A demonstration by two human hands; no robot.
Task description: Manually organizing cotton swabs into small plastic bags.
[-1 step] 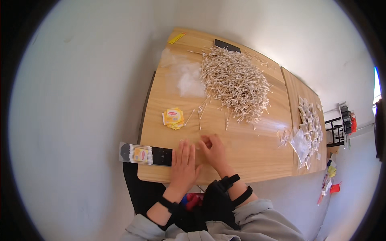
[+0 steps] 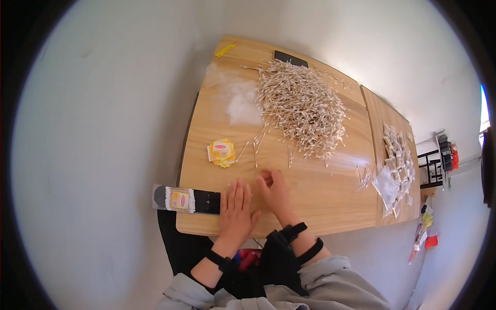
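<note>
My left hand (image 2: pixel 236 209) lies flat with its fingers stretched out, at the right end of a black strip (image 2: pixel 207 202) near the table's front edge. On the strip's left part is a row of cotton swabs (image 2: pixel 169 199) with a yellow-and-white card (image 2: pixel 182 200) over them, in a clear sleeve (image 2: pixel 155 196) that juts past the table's left edge. To the right of it, my right hand (image 2: pixel 276 194) is curled over the wood, fingers bent toward the thumb; anything inside is hidden. Beyond the hands lie a small stack of yellow cards (image 2: pixel 221 150) and a few loose cotton swabs (image 2: pixel 256 150).
A large heap of cotton swabs (image 2: pixel 305 108) covers the table's far middle, with clear plastic bags (image 2: pixel 243 103) on its left. A dark flat object (image 2: pixel 291 58) and a yellow strip (image 2: pixel 226 49) lie at the far edge. Filled packets (image 2: pixel 398 155) are piled on the right-hand table (image 2: pixel 373 106).
My right hand has shifted slightly away from me, its fingers still bent. My left hand stays flat in place.
</note>
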